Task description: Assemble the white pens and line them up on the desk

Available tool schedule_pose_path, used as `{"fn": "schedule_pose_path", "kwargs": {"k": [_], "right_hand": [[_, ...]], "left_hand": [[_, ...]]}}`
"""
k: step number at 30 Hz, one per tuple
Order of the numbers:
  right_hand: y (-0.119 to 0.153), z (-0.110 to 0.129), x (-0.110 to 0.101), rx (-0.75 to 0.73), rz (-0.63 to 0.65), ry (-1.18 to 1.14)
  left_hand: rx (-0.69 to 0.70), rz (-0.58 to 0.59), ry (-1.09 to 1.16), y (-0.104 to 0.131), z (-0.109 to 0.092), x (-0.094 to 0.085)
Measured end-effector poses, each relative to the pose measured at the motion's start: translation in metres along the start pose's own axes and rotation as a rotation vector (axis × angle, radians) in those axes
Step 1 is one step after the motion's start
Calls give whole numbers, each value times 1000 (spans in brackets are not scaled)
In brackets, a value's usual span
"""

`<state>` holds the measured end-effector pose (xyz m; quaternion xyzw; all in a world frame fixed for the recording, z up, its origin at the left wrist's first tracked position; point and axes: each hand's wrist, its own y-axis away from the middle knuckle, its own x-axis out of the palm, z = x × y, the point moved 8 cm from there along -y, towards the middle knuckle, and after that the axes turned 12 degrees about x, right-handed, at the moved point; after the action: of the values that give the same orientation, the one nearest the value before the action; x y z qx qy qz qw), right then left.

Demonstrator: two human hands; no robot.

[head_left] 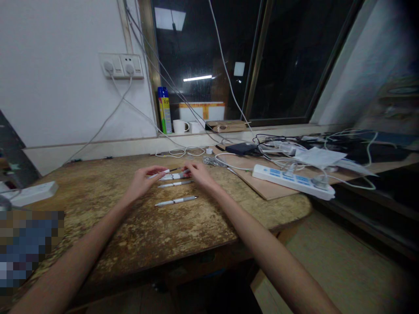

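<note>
My left hand [146, 179] is closed on a white pen barrel [166, 172] above the far part of the wooden table. A thin dark refill [175, 169] runs from the barrel's right end towards my right hand [197, 172], whose fingers are pinched at its other end; the fingertips are small and partly hidden. Just below the hands lie white-and-grey pens, one [176, 176] partly covered by the fingers. Nearer to me a second pen [175, 184] and a third pen [176, 201] lie roughly parallel, side to side.
On the right, a white power strip [293, 181] with plugs sits on a brown board [252, 185], near tangled cables and papers [321, 157]. Another power strip [36, 194] is at left. A spray can [164, 111] and white mug [179, 126] stand on the windowsill.
</note>
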<state>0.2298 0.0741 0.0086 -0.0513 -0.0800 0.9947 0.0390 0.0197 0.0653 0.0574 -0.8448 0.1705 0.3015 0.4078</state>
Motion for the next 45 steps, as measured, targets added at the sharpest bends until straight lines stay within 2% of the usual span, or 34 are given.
{"fn": "schedule_pose_path", "kwargs": {"k": [4,8,17,30,35,45], "right_hand": [[-1,4,-15,1,-98,-111],[2,9,-17,5,-91,-247],[7,14,-12,-18,-69,-209],[10,18,-8,-25,-19,-198],[13,18,0,-37,32,-184],[25,34,20,-202,150,-26]], "left_hand": [[-14,-5,14,2,7,-1],[-18,8,19,2,9,0],[-11,15,20,2,-3,0],[-14,13,8,1,6,-1],[-6,36,35,1,2,4],[39,76,66,0,-13,11]]}}
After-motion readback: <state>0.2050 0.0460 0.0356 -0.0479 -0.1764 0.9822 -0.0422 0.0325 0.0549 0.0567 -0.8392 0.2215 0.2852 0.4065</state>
